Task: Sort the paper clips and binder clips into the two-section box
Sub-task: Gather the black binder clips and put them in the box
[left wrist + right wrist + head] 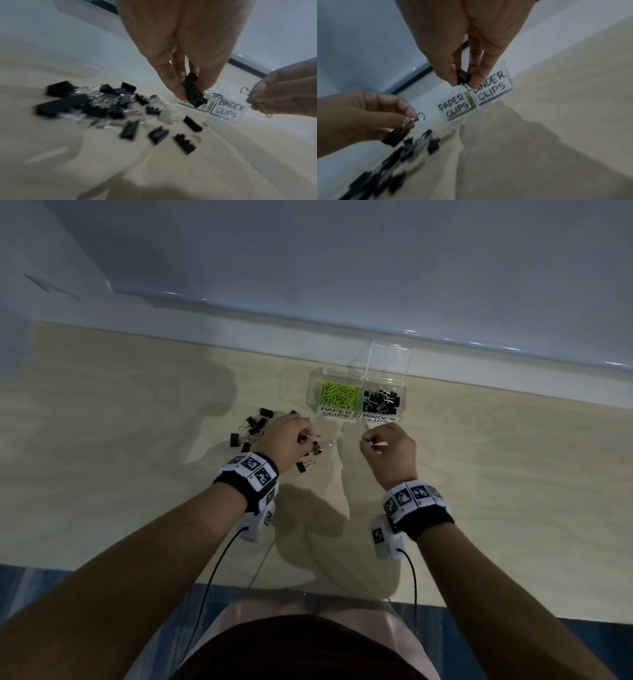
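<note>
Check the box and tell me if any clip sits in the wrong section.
Nothing stands out. Green paper clips fill the PAPER CLIPS section, black binder clips the BINDER CLIPS section of the clear box. Unsorted binder clips lie loose on the table.

A pale wooden table (479, 491) meets a white wall (342, 251).

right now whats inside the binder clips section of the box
The BINDER CLIPS section holds a heap of black binder clips with silver wire handles. Its floor and any deeper layers are covered.
</note>
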Tool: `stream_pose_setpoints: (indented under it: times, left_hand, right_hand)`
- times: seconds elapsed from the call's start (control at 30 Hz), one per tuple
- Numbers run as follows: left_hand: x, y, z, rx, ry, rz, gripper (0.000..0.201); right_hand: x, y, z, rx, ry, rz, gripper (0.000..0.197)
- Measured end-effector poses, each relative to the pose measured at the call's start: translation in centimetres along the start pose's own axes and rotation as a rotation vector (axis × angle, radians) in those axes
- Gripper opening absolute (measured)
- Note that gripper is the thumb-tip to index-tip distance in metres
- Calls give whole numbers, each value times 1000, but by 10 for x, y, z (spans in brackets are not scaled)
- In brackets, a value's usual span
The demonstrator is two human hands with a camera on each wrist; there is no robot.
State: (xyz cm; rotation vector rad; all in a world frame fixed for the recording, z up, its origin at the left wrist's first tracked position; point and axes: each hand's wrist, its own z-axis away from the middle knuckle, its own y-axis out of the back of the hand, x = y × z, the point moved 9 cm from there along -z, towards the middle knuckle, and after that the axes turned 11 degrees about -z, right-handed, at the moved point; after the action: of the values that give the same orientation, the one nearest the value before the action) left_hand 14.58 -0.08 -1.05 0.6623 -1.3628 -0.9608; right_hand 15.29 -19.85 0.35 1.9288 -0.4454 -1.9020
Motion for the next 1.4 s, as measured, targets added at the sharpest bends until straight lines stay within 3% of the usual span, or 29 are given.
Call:
stream_pose_setpoints:
  times: [0.17, 0.3, 0.4, 0.5, 0.6, 0.7, 0.87, 1.03, 1.27, 1.4]
  left_hand:
    - [54, 13, -35, 44, -3, 226, 5]
    - [87, 18, -78, 83, 29, 255, 11]
    - [85, 19, -92, 63, 96, 264, 21]
    - [67, 30, -79, 74, 61, 246, 24]
    - [31, 29, -40, 43, 46, 132, 15]
    - [5, -1, 10, -120, 20, -70, 10]
    - [1, -53, 48, -260, -58, -229, 27]
    - [-3, -55, 62, -192, -13, -194, 24]
    - [-85, 19, 83, 164, 261, -129, 27]
    - [-102, 18, 76, 87, 232, -183, 34]
  right_hand:
    - [-12, 41, -50, 138, 48, 66, 7]
    - [-9, 43, -83, 74, -16, 167, 16]
    - [-10, 48, -81, 89, 0, 212, 23]
    - [-22, 44, -52, 139, 160, 200, 22]
    - [-19, 1, -16, -90, 176, 214, 22]
    - [-9, -50, 7, -367, 153, 297, 27]
    - [-6, -91, 12, -493, 128, 419, 21]
    - [-4, -96, 5, -503, 112, 430, 18]
    - [-57, -135, 6, -545, 241, 300, 25]
    - [-60, -168, 12, -606, 236, 421, 34]
